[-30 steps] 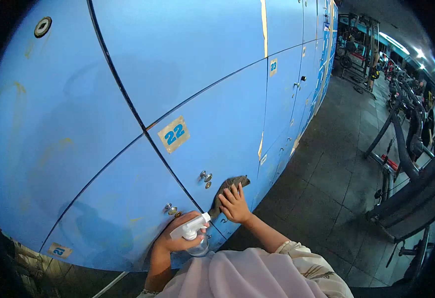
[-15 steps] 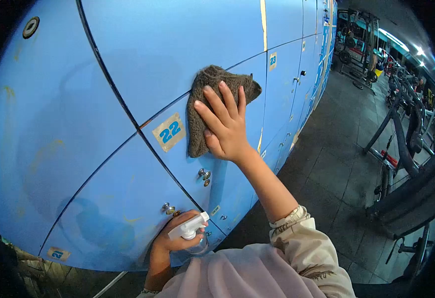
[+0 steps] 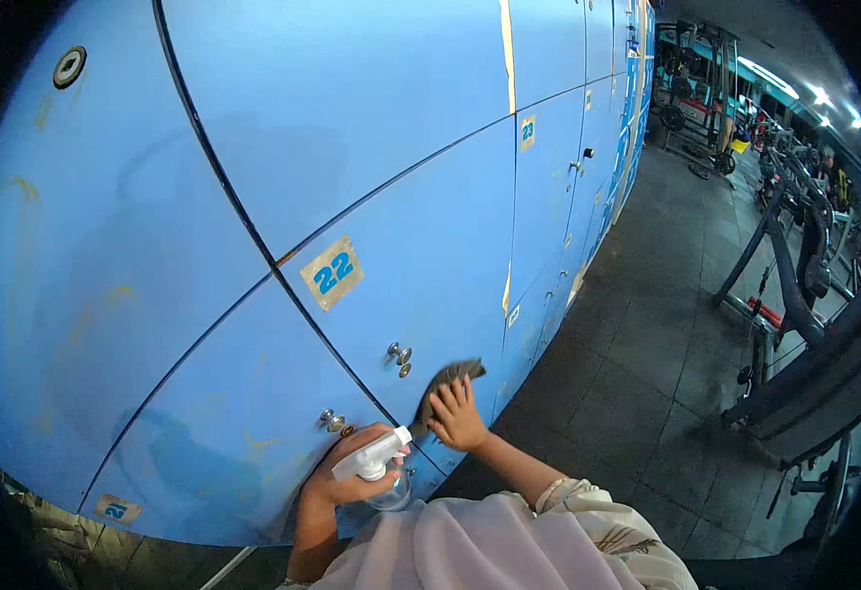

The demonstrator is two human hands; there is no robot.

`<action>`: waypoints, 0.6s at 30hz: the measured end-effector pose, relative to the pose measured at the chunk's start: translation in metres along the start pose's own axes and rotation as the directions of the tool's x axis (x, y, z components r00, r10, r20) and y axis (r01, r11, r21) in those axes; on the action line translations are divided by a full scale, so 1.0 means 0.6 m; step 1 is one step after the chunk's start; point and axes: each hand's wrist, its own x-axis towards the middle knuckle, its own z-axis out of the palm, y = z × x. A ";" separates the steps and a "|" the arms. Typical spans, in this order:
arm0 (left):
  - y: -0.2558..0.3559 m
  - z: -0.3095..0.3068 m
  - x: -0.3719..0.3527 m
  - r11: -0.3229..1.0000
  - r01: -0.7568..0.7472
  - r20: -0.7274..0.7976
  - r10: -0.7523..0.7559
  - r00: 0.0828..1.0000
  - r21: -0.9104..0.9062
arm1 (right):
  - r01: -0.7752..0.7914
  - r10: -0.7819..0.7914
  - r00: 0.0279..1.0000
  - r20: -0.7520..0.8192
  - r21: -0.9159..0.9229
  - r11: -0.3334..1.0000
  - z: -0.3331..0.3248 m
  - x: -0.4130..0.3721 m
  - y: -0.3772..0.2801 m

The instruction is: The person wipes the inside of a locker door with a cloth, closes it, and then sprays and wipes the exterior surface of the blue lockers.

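My right hand [image 3: 458,418] presses a dark brown-grey cloth [image 3: 450,382] against the lower part of the blue locker door [image 3: 440,246] numbered 22. Its fingers lie spread over the cloth, holding it to the surface. Lower left of it, my left hand [image 3: 356,467] is closed round the neck of a spray bottle with a white trigger head [image 3: 375,454] and a clear body, partly hidden by the hand and clothing. Close above this hand are a metal knob [image 3: 331,421] and a lock. Another knob [image 3: 400,353] sits on door 22.
More blue lockers run off to the right, one with a label 23 [image 3: 528,132]. A label 21 [image 3: 118,508] is at lower left. Gym machines [image 3: 794,265] stand on the dark tiled floor [image 3: 637,334] at right. Yellowish smears mark the left doors.
My right hand has slid the cloth down door 22, from beside the number label to below the knob. My left hand and the spray bottle have hardly moved.
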 end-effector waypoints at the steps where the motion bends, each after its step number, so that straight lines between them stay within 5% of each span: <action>1: -0.002 0.000 -0.001 1.000 0.004 -0.004 -0.004 1.000 -0.008 | -0.029 0.028 0.999 0.046 0.010 1.000 0.009 -0.023 -0.006; 6: 0.006 0.003 -0.003 0.997 0.011 -0.004 -0.012 1.000 -0.071 | 0.017 -0.017 0.998 0.054 -0.008 1.000 0.000 -0.004 -0.004; 12: 0.013 -0.001 0.000 1.000 -0.006 0.017 0.005 1.000 0.025 | 0.205 -0.211 0.951 -0.228 -0.049 0.978 -0.072 0.178 -0.054; 18: 0.006 -0.001 0.002 0.995 -0.040 0.008 0.040 0.999 0.093 | 0.133 -0.122 0.948 -0.293 0.018 0.991 -0.081 0.195 -0.086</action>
